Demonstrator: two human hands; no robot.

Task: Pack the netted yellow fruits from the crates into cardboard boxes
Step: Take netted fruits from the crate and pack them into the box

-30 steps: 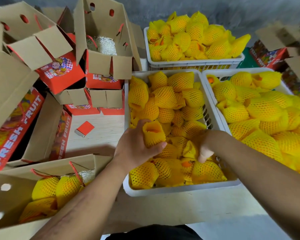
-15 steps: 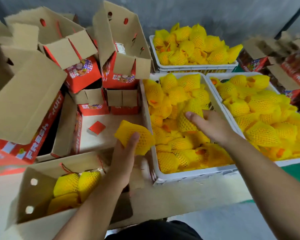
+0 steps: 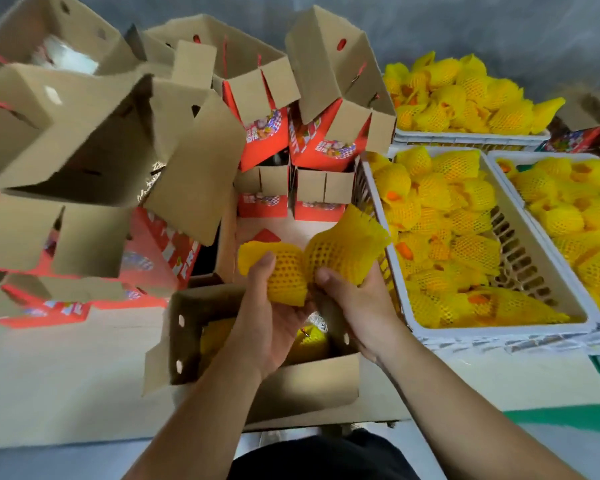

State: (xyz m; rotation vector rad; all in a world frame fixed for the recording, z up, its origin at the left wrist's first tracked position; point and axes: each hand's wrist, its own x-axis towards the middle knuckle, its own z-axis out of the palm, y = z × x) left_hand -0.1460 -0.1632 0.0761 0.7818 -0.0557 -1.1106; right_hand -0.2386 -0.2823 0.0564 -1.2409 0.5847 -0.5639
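Over the open box [image 3: 326,379]: I hold two netted fruits side by side.
Left hand [image 3: 274,317]: grips one netted fruit [image 3: 284,275].
Right hand [image 3: 361,306]: grips the other fruit [image 3: 343,247].
Right side: white crates [image 3: 499,332] hold more.

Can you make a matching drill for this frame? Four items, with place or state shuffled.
Items:
1. left hand
2. right hand
3. open box
4. nearest white crate

States:
A. on the table to the right, part full of netted fruits
B. right below both hands, yellow fruit inside
C. holds the left netted fruit
D. holds the right netted fruit

Pairs: 1-C, 2-D, 3-B, 4-A
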